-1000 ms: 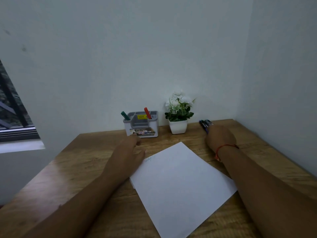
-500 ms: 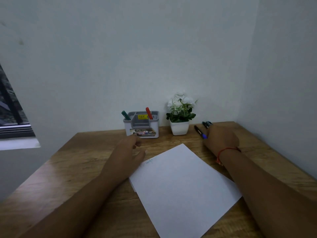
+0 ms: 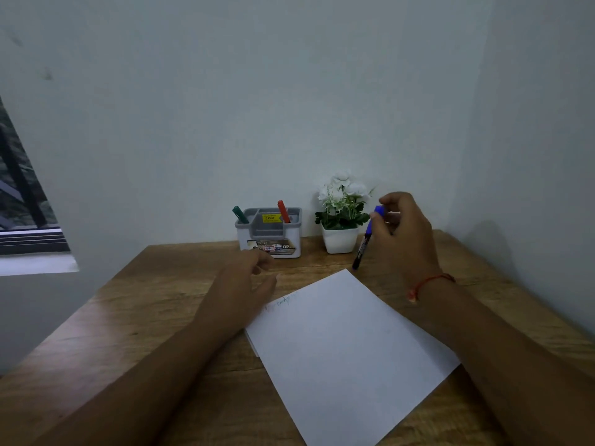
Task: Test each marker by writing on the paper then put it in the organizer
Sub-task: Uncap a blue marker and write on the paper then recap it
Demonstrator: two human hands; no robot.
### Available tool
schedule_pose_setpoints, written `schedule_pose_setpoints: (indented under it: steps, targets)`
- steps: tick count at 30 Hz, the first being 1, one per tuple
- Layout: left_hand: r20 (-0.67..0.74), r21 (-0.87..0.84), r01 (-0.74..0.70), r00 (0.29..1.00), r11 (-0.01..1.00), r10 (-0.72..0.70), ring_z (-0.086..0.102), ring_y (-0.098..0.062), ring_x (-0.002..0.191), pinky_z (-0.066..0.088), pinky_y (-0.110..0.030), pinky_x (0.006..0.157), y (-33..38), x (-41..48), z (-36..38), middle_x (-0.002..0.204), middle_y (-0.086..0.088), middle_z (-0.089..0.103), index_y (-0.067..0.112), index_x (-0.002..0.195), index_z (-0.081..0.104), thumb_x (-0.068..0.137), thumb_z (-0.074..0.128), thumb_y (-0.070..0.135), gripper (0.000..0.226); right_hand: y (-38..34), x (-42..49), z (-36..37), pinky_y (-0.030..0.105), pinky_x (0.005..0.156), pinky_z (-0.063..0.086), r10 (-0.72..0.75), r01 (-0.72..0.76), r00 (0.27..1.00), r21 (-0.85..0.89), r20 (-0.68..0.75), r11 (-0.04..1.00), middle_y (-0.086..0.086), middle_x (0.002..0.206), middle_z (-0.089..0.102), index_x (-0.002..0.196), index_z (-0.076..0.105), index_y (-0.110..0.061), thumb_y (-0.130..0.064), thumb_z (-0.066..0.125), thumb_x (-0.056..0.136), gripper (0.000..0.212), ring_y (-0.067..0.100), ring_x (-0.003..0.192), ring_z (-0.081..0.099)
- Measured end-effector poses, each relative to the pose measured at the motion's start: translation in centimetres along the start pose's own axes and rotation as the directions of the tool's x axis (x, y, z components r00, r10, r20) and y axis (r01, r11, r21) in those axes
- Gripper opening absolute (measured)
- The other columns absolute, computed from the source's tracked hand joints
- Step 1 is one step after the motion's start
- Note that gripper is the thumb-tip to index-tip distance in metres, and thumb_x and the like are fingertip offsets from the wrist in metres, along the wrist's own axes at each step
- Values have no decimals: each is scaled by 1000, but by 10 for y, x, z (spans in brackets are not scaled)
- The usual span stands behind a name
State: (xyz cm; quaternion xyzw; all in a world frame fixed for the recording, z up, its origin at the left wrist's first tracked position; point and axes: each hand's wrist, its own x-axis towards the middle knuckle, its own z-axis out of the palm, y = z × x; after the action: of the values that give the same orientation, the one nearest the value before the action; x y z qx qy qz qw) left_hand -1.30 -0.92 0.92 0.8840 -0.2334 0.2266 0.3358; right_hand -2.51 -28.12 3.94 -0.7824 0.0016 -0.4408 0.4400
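Bench [image 3: 135, 317]: wooden, in a wall corner. Paper [image 3: 347, 349] lies angled at centre, faint scribbles near its top-left corner. Organizer [image 3: 269, 233] at the back by the wall, green marker [image 3: 240, 214] and red marker [image 3: 283, 211] standing in it; potted plant [image 3: 342, 214] just beside it. Change since a second ago: right hand [image 3: 402, 233], then low on the bench over the loose markers, now raised with the blue marker [image 3: 365, 241] gripped, blue end up, dark end hanging above the paper's far corner. Left hand [image 3: 244, 284] loosely open, empty, at the paper's edge. Judgement: third marker picked, test stroke next
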Motion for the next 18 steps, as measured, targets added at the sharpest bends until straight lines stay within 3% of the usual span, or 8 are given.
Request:
schedule_pose_setpoints:
  steps: [5, 8, 11, 14, 16, 18]
  targets:
    - [-27, -34, 1, 1000, 999, -2, 55, -4, 94, 46, -21, 80, 4, 0, -1, 104, 10, 61, 24, 118, 60, 89, 64, 30, 30, -20, -9, 9, 36, 69, 63, 136, -176, 983, 435, 121, 883, -7, 106, 60, 114, 53, -16, -4, 62, 98, 21, 21, 85, 77]
    - [-48, -71, -26, 999, 997, 23, 56, -3, 95, 46, -18, 78, 5, 0, -2, 104, 11, 63, 26, 116, 61, 89, 64, 31, 28, -29, -14, 19, 35, 71, 63, 182, -279, 958, 558, 224, 781, -2, 106, 64, 111, 57, -16, 0, 69, 91, 28, 25, 89, 77]
    - [-71, -119, -50, 997, 992, 42, 58, -2, 91, 45, -16, 73, 9, 0, -2, 99, 12, 64, 27, 111, 61, 89, 63, 30, 22, -32, -19, 24, 28, 76, 61, 177, -339, 912, 434, 371, 835, -4, 108, 73, 114, 67, -15, -10, 78, 86, 31, 11, 91, 75]
    - [-97, -147, -78, 993, 986, 64, 59, -1, 87, 46, -17, 69, 12, 0, -3, 95, 12, 64, 29, 107, 62, 91, 60, 31, 17, -35, -27, 26, 28, 86, 60, 114, -290, 866, 303, 487, 908, 0, 105, 78, 110, 77, -17, -19, 75, 90, 21, 10, 98, 73]
    - [-99, -161, -73, 993, 984, 58, 58, 0, 87, 45, -15, 68, 14, 0, -4, 97, 13, 64, 28, 109, 63, 93, 56, 36, 20, -41, -34, 27, 21, 71, 60, 74, -248, 832, 249, 551, 936, 1, 94, 77, 110, 75, -20, -21, 68, 95, 16, 7, 80, 72]
    - [-94, -185, -73, 994, 980, 56, 57, 3, 89, 45, -13, 70, 15, 0, -4, 98, 15, 64, 27, 112, 63, 93, 49, 42, 28, -45, -39, 30, 15, 58, 53, -16, -75, 806, 128, 592, 989, -1, 85, 76, 114, 71, -26, -29, 63, 98, 17, 3, 66, 69]
